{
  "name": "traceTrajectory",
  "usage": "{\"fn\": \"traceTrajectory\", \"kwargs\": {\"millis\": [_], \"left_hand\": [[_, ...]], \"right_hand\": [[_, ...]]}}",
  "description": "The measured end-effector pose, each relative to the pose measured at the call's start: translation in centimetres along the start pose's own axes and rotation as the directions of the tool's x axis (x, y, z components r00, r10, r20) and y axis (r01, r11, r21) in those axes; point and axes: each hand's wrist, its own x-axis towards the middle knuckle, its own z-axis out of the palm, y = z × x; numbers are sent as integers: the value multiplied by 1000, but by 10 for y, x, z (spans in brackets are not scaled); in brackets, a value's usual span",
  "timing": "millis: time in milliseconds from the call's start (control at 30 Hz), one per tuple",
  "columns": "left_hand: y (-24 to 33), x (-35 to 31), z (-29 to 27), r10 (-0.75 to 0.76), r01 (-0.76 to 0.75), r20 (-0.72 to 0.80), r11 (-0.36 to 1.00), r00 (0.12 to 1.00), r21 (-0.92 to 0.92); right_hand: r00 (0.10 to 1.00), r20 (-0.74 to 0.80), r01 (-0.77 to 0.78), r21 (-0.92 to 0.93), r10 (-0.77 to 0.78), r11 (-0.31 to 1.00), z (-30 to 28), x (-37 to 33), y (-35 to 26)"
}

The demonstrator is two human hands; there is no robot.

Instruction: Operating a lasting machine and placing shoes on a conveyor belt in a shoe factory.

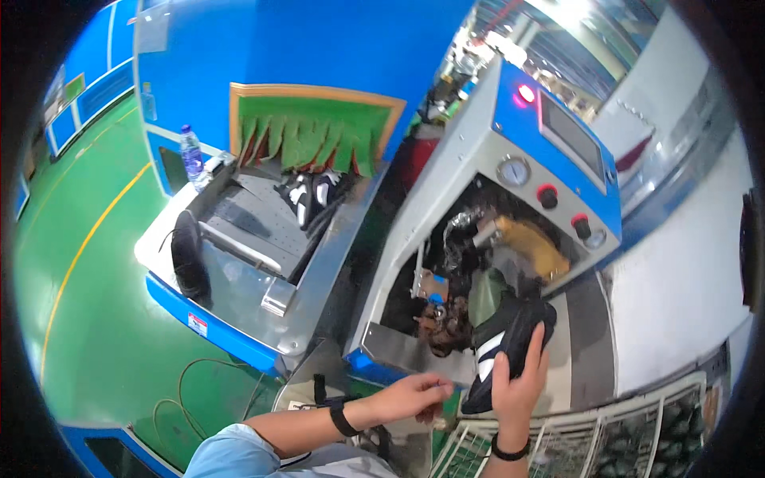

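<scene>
A black shoe with white stripes (490, 348) is tilted at the front of the machine's opening. My right hand (519, 388) grips it, the thumb on the striped side and the fingers along the dark far side. A dull green rounded piece (486, 296) sits just behind the shoe, touching or very near it. Left of the shoe, my left hand (426, 396) hangs apart from it with its fingers curled together. Whatever those fingers hold, if anything, is hidden.
The blue and grey machine (470, 151) has a gauge, red knobs and a yellow part (532, 245) inside. On the left, a metal conveyor end (239, 299) carries black-and-white shoes (307, 195), a dark shoe (189, 255) and a bottle (191, 155). A white wire rack (598, 446) stands low right.
</scene>
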Motion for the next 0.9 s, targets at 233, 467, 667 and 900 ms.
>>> {"fn": "traceTrajectory", "kwargs": {"millis": [233,467,667,900], "left_hand": [[-1,-8,-5,-266,414,383,826,885,-382],[5,-60,5,-17,62,-93,859,995,508],[7,-79,6,251,-46,-112,548,961,835],[-22,-69,10,222,-49,-64,470,973,882]], "right_hand": [[836,489,226,105,-248,968,-72,-112,-4],[665,709,-679,704,234,-207,-14,-34,22],[713,673,-593,728,194,-344,30,11,3],[831,231,-399,882,506,252,-58,-126,41]]}}
